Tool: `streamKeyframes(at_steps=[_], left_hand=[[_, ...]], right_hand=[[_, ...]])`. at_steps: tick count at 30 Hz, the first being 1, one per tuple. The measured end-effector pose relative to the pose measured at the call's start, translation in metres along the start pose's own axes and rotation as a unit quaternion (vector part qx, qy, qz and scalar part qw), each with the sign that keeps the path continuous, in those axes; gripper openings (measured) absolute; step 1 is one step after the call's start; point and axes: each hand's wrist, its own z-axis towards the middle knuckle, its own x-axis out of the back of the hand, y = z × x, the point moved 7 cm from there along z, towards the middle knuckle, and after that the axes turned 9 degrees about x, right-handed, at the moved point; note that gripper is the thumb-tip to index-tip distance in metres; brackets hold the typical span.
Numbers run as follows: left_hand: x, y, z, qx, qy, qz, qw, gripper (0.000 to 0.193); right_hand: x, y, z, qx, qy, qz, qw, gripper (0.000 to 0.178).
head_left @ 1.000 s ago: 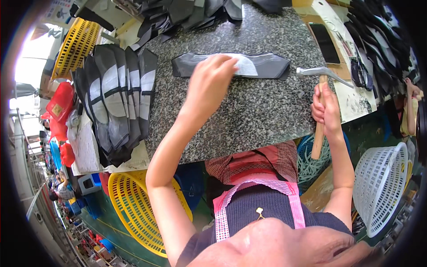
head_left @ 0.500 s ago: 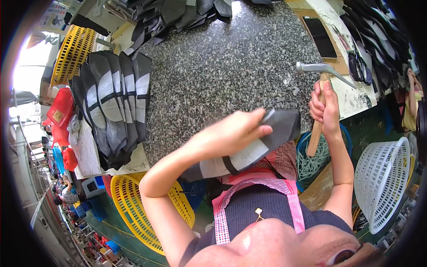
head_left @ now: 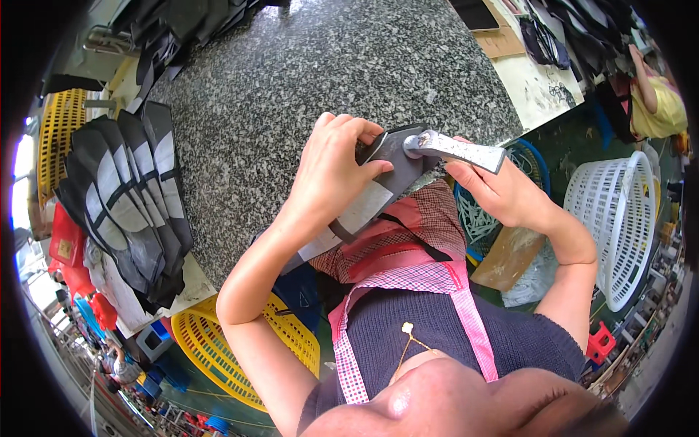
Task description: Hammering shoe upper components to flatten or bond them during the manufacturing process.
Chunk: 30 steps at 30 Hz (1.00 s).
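Observation:
At the near edge of the speckled stone slab (head_left: 291, 80), my left hand (head_left: 328, 171) pinches a long black-and-grey flat piece (head_left: 365, 206) between thumb and fingers. The piece slants over the edge toward my lap, with a dark strip across its grey part. My right hand (head_left: 506, 193) is closed round the handle of a metal-headed hammer (head_left: 462, 151). The round face of the head is at the black end of the piece, near my left thumb; whether it touches, I cannot tell. My right hand and the hammer head hide the handle.
A fanned stack of similar pieces (head_left: 127, 197) lies left of the slab. More dark pieces (head_left: 189, 25) are heaped at the far side. Yellow baskets (head_left: 196, 342) stand at left, a white basket (head_left: 608, 218) at right. Another person (head_left: 659, 105) is at the far right.
The hammer has come down and left from upright at the right, onto or just above the piece's black end. My left hand has shifted its hold at that end. The view has turned.

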Motion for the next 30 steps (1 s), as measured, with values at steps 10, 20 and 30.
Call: streamKeyframes(at_steps=[10,20,30], left_hand=[[-0.003,0.005,-0.003,-0.172,0.08,0.061,0.98,0.013],[-0.003,0.015,-0.013,-0.262,0.11,0.184,0.941,0.018],[0.002,-0.012,-0.01,-0.075,0.061,-0.035,0.995,0.011]], right_hand=[[0.024,-0.02,0.02,-0.056,-0.045,-0.015,0.997,0.024],[0.03,-0.017,0.04,-0.086,-0.037,-0.001,0.996,0.026],[0.008,0.001,0.041,-0.097,-0.097,-0.027,0.99,0.022]])
